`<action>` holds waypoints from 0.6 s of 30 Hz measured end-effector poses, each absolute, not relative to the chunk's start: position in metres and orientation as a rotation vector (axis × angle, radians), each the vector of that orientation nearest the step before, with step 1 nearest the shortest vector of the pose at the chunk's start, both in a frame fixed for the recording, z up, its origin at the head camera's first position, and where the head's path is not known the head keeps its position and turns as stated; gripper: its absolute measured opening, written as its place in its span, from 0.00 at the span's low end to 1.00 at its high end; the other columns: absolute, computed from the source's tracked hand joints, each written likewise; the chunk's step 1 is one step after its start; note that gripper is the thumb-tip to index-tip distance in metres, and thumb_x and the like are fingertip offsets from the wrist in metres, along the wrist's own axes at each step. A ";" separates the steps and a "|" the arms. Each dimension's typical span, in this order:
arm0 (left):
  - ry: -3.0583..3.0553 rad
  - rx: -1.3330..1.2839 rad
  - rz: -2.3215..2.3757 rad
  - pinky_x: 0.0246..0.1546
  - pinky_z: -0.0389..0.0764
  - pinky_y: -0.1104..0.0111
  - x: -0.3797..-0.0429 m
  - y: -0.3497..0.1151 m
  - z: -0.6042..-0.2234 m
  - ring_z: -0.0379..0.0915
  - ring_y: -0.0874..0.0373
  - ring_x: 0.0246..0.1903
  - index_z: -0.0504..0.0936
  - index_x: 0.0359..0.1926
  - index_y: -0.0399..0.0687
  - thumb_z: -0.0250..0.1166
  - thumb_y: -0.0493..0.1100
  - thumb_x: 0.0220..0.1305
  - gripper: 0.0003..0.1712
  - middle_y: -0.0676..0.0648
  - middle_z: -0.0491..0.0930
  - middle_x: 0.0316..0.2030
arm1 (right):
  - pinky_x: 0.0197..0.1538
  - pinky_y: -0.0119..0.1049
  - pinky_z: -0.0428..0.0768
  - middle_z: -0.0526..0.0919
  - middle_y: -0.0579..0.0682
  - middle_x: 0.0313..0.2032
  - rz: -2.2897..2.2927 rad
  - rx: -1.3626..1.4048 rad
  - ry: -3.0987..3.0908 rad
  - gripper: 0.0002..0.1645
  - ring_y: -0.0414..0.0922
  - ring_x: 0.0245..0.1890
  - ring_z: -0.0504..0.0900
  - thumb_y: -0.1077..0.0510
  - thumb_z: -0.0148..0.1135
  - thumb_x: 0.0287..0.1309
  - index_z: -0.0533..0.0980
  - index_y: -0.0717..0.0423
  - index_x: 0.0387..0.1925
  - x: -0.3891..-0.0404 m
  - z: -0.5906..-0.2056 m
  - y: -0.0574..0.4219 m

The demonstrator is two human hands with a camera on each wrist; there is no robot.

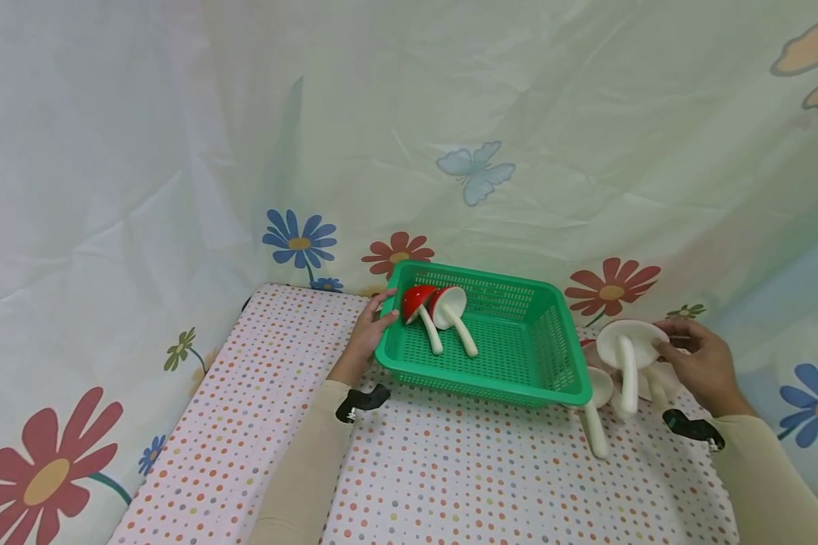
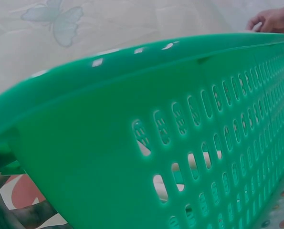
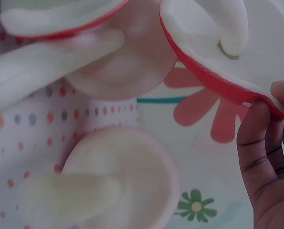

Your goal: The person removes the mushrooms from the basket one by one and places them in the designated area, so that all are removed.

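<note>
A green plastic basket (image 1: 491, 387) stands on the table. My left hand (image 1: 363, 337) grips its left rim, thumb over the edge; in the left wrist view the basket's wall (image 2: 84, 157) hides most of that hand. Two toy mushrooms with red caps, one (image 1: 419, 297) beside the other (image 1: 458, 318), lie at the left inside the basket. To the right of the basket, my right hand (image 1: 705, 367) pinches the cap edge of another red-and-white mushroom (image 3: 213, 82), raised with its pale underside showing. Below it lie several more mushrooms (image 1: 594, 431), partly overlapped.
A white tablecloth (image 1: 450, 469) with coloured dots covers the table. Behind hangs a pale curtain (image 1: 382, 151) printed with flowers and butterflies, close to the table's back edge. The loose mushrooms crowd against the basket's right side.
</note>
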State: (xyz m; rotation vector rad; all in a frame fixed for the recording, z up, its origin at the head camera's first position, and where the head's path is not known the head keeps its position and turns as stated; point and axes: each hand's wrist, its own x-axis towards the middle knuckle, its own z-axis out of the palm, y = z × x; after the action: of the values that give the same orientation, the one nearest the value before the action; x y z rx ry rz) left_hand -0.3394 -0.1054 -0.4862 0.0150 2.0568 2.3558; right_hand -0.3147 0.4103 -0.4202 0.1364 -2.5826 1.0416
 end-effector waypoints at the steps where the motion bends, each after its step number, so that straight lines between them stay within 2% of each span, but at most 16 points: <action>1: 2.052 0.023 2.360 0.64 0.69 0.44 -0.339 -0.105 -0.486 0.64 0.42 0.67 0.66 0.71 0.61 0.56 0.41 0.73 0.28 0.44 0.59 0.73 | 0.30 0.18 0.77 0.68 0.23 0.40 1.037 0.124 -2.587 0.18 0.21 0.36 0.70 0.57 0.58 0.68 0.73 0.65 0.53 -0.313 -0.421 0.412; 10: 2.047 0.045 2.361 0.64 0.69 0.43 -0.340 -0.105 -0.487 0.64 0.41 0.67 0.65 0.73 0.58 0.55 0.40 0.74 0.28 0.43 0.59 0.73 | 0.30 0.20 0.78 0.69 0.22 0.38 1.099 0.023 -2.596 0.12 0.21 0.35 0.71 0.57 0.58 0.68 0.74 0.56 0.50 -0.298 -0.437 0.433; 18: 2.054 0.022 2.356 0.64 0.69 0.44 -0.340 -0.105 -0.486 0.65 0.42 0.66 0.67 0.71 0.63 0.56 0.41 0.74 0.28 0.44 0.59 0.73 | 0.31 0.20 0.78 0.69 0.22 0.39 1.151 0.022 -2.594 0.10 0.22 0.36 0.71 0.58 0.58 0.68 0.74 0.51 0.49 -0.290 -0.445 0.439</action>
State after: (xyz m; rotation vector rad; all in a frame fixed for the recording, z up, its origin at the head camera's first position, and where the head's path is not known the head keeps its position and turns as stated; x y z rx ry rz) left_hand -0.3401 -0.1052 -0.4858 0.0217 2.0544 2.3556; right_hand -0.2901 0.4386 -0.4448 0.0216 -2.5944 1.1506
